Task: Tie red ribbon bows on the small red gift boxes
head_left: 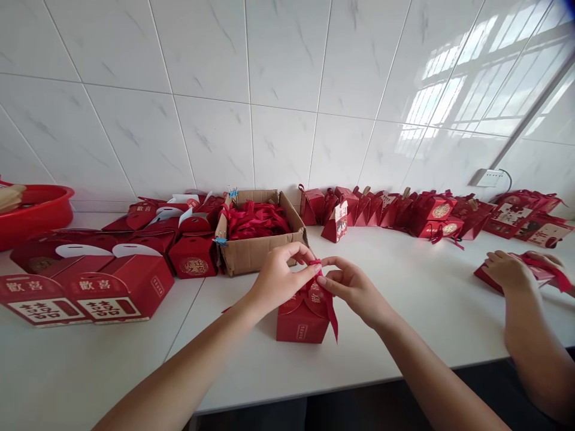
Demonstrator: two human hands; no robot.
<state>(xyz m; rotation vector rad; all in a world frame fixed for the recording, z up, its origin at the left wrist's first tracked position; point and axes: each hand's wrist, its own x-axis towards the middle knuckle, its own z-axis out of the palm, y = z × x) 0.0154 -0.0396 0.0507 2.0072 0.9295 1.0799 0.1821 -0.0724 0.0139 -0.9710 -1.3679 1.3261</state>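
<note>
A red paper gift box stands upright on the white table in front of me, its top flaps folded together. A dark red ribbon is at its top, one end hanging down the right side. My left hand pinches the ribbon at the top of the box from the left. From the right, my right hand grips the same ribbon between thumb and fingers, close to my left fingertips. The exact shape of the ribbon between my fingers is partly hidden.
A cardboard box of red ribbons stands behind, with blue binder clips. Several red gift boxes are at left, beside a red basin. More boxes line the wall. At right, another person's hands hold a red box.
</note>
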